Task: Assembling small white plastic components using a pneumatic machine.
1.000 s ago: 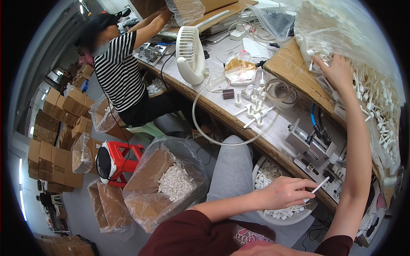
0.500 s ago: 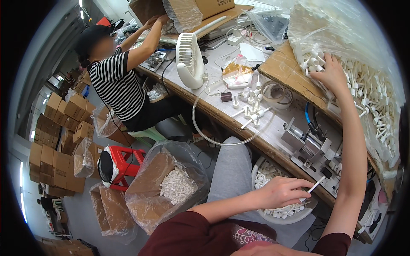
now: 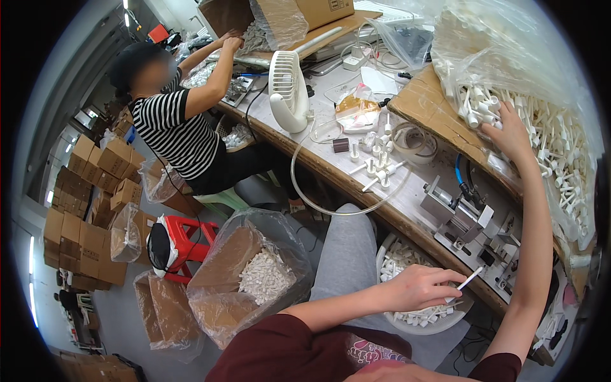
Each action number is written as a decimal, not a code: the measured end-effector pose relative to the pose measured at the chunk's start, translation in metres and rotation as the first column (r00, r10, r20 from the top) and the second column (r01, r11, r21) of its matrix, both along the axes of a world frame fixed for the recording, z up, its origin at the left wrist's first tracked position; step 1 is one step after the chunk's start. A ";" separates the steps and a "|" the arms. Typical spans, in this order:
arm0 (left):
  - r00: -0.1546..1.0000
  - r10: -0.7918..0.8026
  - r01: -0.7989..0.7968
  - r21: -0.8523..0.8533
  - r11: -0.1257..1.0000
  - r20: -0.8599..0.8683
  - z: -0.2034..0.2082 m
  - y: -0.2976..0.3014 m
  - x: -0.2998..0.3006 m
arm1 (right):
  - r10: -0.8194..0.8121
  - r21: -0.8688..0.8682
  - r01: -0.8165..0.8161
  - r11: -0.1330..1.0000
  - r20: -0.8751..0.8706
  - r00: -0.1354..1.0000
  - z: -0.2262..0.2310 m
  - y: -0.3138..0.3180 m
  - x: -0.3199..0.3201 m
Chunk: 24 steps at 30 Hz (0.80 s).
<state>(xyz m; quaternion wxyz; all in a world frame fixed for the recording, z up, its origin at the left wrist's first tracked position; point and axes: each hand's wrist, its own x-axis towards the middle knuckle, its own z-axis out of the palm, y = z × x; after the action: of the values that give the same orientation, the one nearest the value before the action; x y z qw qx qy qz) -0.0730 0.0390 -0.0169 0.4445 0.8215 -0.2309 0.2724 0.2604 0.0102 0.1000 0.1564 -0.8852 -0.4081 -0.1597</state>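
Well to the left of the white fan (image 3: 287, 116), brown cardboard boxes (image 3: 76, 245) stand in stacks on the floor. Nearer the fan on that side, a co-worker (image 3: 172, 137) in a striped top sits at the counter (image 3: 411, 193), both arms stretched forward. Below and left of the fan is a red stool (image 3: 176, 224) with a dark, round pad against it; a plastic-lined carton (image 3: 223, 270) holding a heap of small white parts (image 3: 267, 274) lies between that stool and the wearer's grey-clad leg (image 3: 344, 254). Clear tubing (image 3: 337, 214) loops down from beside the fan past the counter's edge. Just right of the fan are a small dark block (image 3: 341, 146), then a cluster of white fittings (image 3: 380, 164), some upright and some lying, then rolls of tape (image 3: 414, 141). Farther below and right of the fan, the left hand (image 3: 421, 286) is over a white bowl (image 3: 420, 330) of similar parts, its fingers pinched on a white stemmed piece (image 3: 471, 278) whose thin end points up and right. Above that hand, right of the fan, a metal fixture (image 3: 458, 209) with a blue hose sits on the counter. Farthest right of the fan, the right hand (image 3: 511, 132) reaches among loose white pieces (image 3: 560, 143) in a plastic-lined box (image 3: 429, 102), finger and thumb apart around several; whether they grip any, I cannot tell.
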 end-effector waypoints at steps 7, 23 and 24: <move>1.000 -0.017 0.017 -0.028 0.999 0.004 -0.008 -0.001 0.002 | 0.044 -0.090 -0.034 0.995 0.113 0.993 -0.023 -0.057 0.039; 0.997 0.023 -0.015 -0.104 0.994 0.074 -0.010 -0.017 0.003 | -0.097 -0.156 0.080 0.984 -0.101 0.990 -0.045 -0.181 0.123; 0.996 0.024 -0.016 -0.107 0.994 0.081 -0.009 -0.017 0.004 | -0.096 -0.145 0.080 0.986 -0.107 0.990 -0.043 -0.181 0.124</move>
<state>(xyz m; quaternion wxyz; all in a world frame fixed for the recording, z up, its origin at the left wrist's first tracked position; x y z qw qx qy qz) -0.0693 0.0216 -0.0262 0.4751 0.7870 -0.2258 0.3223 0.3847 -0.1710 0.0575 0.1093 -0.9188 -0.3691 -0.0869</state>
